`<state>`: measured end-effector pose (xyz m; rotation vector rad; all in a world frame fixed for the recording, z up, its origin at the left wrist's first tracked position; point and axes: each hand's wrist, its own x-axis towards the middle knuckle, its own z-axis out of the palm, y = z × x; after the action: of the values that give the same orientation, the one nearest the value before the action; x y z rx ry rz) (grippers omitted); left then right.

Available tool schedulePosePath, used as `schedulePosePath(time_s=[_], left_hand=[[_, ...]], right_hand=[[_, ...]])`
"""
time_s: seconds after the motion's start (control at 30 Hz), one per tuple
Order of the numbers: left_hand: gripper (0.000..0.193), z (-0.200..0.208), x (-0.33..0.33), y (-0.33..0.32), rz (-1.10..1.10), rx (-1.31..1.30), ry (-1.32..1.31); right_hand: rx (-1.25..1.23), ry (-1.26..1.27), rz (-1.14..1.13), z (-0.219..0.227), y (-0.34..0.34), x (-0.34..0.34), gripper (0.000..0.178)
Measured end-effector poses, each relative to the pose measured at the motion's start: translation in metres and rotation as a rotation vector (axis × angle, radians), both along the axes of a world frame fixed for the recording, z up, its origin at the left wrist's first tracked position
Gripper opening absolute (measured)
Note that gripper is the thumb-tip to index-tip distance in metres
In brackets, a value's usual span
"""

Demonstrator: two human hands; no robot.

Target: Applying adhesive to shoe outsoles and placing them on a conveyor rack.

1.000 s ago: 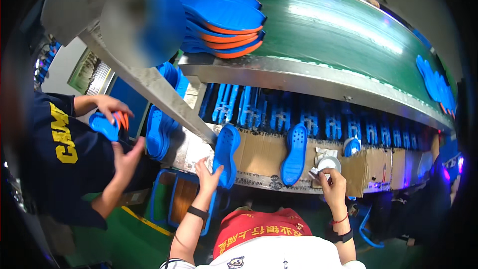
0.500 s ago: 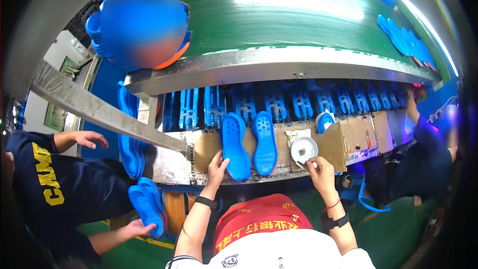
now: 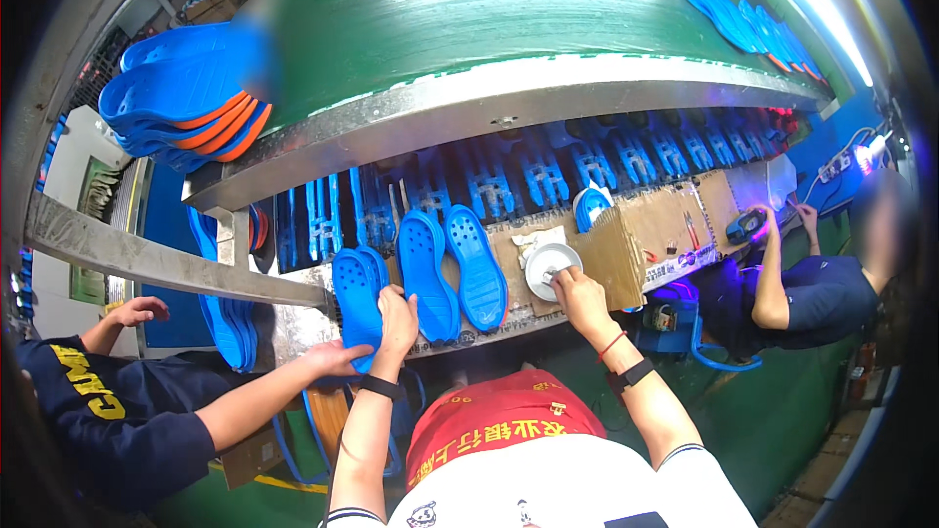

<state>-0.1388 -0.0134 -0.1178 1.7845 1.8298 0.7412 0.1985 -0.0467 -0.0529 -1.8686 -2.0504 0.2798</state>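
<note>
Two blue shoe soles with holes at the toe lie side by side at the bench edge: a left sole and a right sole. My left hand is closed at the left sole's outer edge, thumb against it. My right hand reaches into a white bowl, fingers pinched together; what they hold is hidden. Just left of my left hand, a co-worker's hand holds a stacked pair of blue soles against the bench.
A green conveyor belt with a metal rim runs beyond the bench, carrying stacked blue-and-orange soles. Blue clamp-like fixtures line up beneath it. A cardboard box stands right of the bowl. Another person works at the right.
The co-worker's hand has brought the stacked soles up beside my left hand. My right hand has moved from the bowl's rim into the bowl. The whole view has shifted.
</note>
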Motion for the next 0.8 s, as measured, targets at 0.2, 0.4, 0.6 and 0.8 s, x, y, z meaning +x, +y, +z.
schedulePosePath(time_s=[0.2,0.4,0.6,0.8], left_hand=[[0.022,-0.001,-0.002,0.010,-0.039,-0.090,0.189],[0.026,0.050,0.005,0.008,-0.048,-0.250,0.095],[0.056,0.112,0.017,-0.035,0.052,-0.302,-1.076],[0.074,0.156,0.059,-0.044,-0.107,-0.215,-1.216]], right_hand=[[0.003,-0.010,0.040,-0.004,0.000,-0.002,0.012],[-0.033,-0.027,0.031,-0.003,-0.002,0.002,0.011],[0.032,0.083,-0.030,0.012,-0.004,0.002,0.010],[0.191,0.225,-0.044,0.055,-0.014,0.002,0.007]])
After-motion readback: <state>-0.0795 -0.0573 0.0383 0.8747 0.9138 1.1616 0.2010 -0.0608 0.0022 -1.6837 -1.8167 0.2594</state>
